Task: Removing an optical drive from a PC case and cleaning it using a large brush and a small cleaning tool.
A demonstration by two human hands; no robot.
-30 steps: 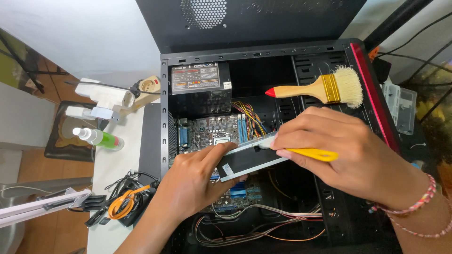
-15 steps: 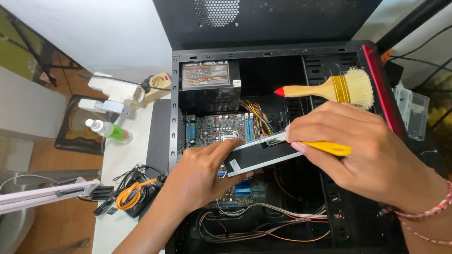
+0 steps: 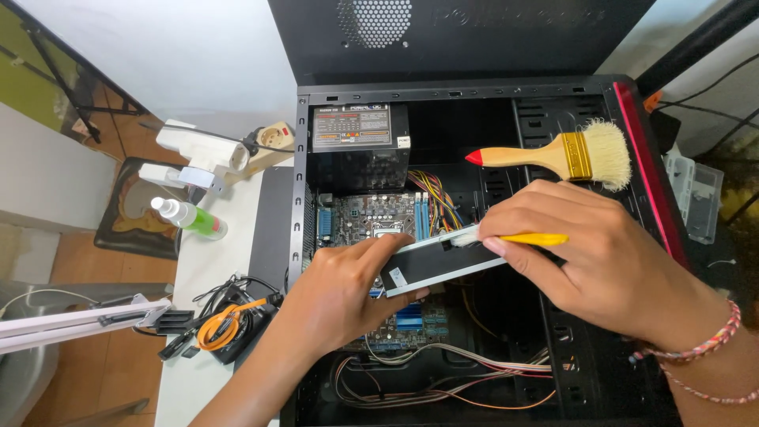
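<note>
Hands [image 3: 348, 296] brushing card [image 3: 439, 265] over open case [image 3: 304, 205]

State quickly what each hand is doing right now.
Left hand: closed on a flat black card.
Right hand: closed on a small yellow-handled brush touching the card.

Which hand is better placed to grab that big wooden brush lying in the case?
Probably the right hand: it sits just below the wooden brush, though it holds a small yellow-handled brush. The left hand grips the card.
</note>
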